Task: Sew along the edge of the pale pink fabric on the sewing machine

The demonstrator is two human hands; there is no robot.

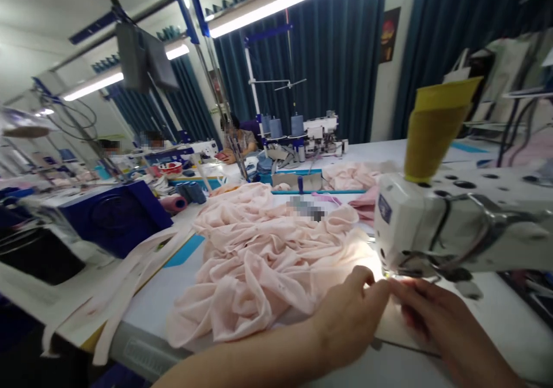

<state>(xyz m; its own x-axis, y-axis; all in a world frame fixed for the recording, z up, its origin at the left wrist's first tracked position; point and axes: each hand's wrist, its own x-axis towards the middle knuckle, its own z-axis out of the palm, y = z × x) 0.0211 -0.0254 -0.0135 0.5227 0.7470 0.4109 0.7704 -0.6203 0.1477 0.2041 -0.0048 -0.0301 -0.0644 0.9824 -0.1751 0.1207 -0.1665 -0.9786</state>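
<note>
A pale pink fabric (259, 261) lies in loose folds over the table and runs up to the needle area of a white sewing machine (397, 221). Close to the needle, my left hand (352, 310) pinches the edge of this fabric, its fingers curled. My right hand (427, 307) meets it from the other side, thumb and fingers pressed together just under the machine head; what they hold is hidden. A lamp on the machine lights the spot brightly. The needle itself is too small to make out.
A yellow thread cone (436, 129) stands on the machine. Pale fabric strips (125, 278) hang over the table's left edge near a dark blue box (114, 218). Behind are a blue tray (324, 181), another machine (322, 134) and a seated person (242, 140).
</note>
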